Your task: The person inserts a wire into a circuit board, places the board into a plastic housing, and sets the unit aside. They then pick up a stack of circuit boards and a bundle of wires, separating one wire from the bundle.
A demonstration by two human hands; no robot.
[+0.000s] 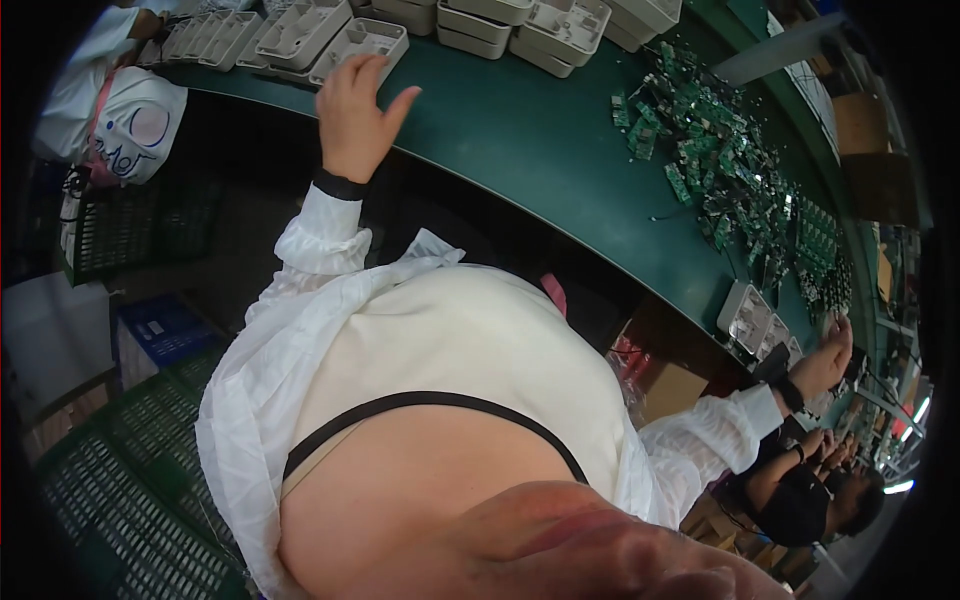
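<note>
My left hand [355, 115] is over the near edge of a pale plastic housing [366, 42] at the back of the bench, thumb spread wide from the other fingers. Nothing shows in its grasp; whether its fingertips touch the housing is unclear. Far to the right, my right hand [826, 362] is beside a row of pale housings [748, 312] along the bench edge. Its fingers point toward dark small parts [825, 288] and look small and foreshortened there, so their grip is hard to read. Green circuit boards [700, 150] with wires lie heaped between the hands.
Stacked pale housings [475, 28] line the back of the green bench [520, 140]. Green plastic crates [130, 480] stand on the left below it. A person in white [75, 100] is at the far left; another in black [790, 495] sits at the lower right.
</note>
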